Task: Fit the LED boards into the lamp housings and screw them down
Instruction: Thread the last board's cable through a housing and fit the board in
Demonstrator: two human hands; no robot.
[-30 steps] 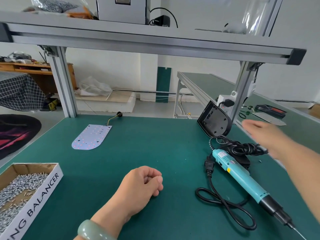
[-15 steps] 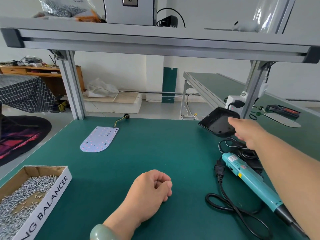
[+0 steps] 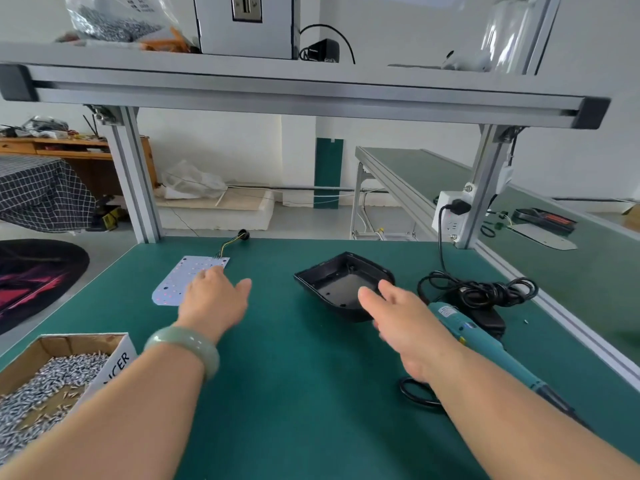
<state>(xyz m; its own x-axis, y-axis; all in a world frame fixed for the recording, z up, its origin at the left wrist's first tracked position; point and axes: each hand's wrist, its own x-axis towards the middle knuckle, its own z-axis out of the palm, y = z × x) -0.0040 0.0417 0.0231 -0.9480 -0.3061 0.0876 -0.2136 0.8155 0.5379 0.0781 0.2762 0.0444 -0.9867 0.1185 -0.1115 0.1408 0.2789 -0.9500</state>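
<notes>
Both grips spread, empty: left hand (image 3: 213, 299) over LED board (image 3: 175, 284), right hand (image 3: 408, 327) at lamp housing (image 3: 341, 280); screwdriver (image 3: 464, 327), cable (image 3: 479, 289) alongside.

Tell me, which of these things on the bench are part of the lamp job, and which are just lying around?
For the job: LED board, black lamp housing, box of screws, teal electric screwdriver; left hand over the board, right hand by the housing.
Just lying about: bag on the top shelf, checked cloth, white plastic bag on the floor.
</notes>
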